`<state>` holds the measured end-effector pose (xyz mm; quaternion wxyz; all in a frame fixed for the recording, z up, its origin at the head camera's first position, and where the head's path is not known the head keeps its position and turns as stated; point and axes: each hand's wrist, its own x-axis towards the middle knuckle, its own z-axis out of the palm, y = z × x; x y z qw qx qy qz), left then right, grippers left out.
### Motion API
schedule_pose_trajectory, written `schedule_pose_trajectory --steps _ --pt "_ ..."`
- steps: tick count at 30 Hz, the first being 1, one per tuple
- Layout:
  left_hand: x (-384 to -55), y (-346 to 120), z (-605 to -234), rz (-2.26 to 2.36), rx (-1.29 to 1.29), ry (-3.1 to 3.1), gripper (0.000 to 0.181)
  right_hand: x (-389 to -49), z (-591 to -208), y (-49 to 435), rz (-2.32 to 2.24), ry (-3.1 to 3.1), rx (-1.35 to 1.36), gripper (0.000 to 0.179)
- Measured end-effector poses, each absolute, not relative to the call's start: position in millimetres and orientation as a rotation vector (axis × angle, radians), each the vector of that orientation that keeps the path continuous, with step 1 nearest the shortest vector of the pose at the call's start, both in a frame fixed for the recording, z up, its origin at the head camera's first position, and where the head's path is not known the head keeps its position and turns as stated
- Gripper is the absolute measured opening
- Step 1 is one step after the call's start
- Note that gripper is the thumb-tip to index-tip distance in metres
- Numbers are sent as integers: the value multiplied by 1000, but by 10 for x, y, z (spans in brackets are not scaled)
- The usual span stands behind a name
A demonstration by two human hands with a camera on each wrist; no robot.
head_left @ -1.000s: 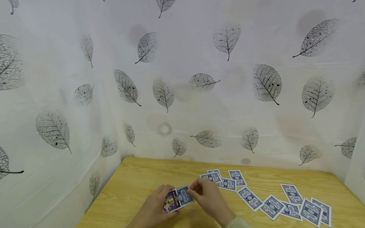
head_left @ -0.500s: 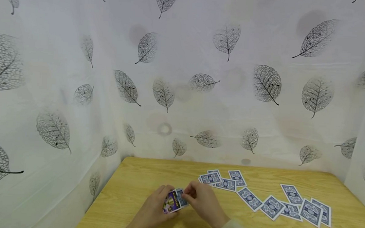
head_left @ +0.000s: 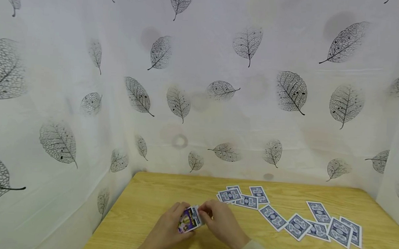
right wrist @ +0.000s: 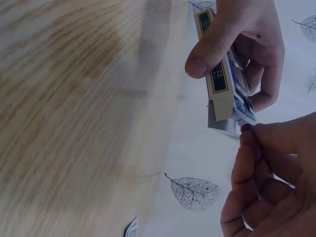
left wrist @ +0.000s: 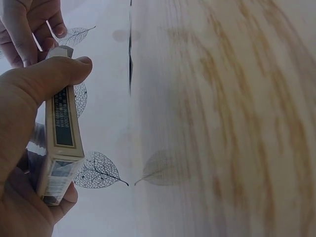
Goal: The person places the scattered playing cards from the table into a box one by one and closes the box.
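Observation:
My left hand [head_left: 168,227] grips a purple-fronted playing card box [head_left: 188,220] above the wooden table, thumb along one narrow side and fingers on the other. In the right wrist view the flap [right wrist: 222,108] at the box's end stands open. A blue-backed playing card [right wrist: 243,109] lies mostly inside, its short end sticking out of that opening. Thumb and forefinger of my right hand [head_left: 223,222] pinch this end, right at the box mouth. The left wrist view shows the box's dark side label [left wrist: 63,118] under my left thumb.
Several blue-backed playing cards [head_left: 272,217] lie face down, some overlapping, from the back middle to the right of the wooden table [head_left: 142,200]. A white curtain [head_left: 202,57] with leaf prints hangs behind and to the left.
My right hand has moved left toward the box, and the card has slid further into it, so less of its back shows. My left hand and the box have stayed put.

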<state>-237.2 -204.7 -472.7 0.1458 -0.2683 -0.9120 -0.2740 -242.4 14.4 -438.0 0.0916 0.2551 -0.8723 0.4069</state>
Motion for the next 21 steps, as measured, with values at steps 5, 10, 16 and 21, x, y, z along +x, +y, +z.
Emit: schedule_pose_trajectory --steps 5,10,16,21 --pt "-2372 -2047 -4724 -795 -760 -2637 66 -2418 -4363 150 1160 -2583 791 6" --pt "-2378 -2050 -4727 -782 -764 -2636 66 -2420 -4359 148 1157 -2602 804 6" --pt "-2382 -2052 -4725 -786 -756 -2657 65 -2407 -4352 134 1155 -2667 807 10" --pt "-2386 -2051 -4738 -779 -761 -2630 63 -2403 -4346 117 1103 -2669 872 12"
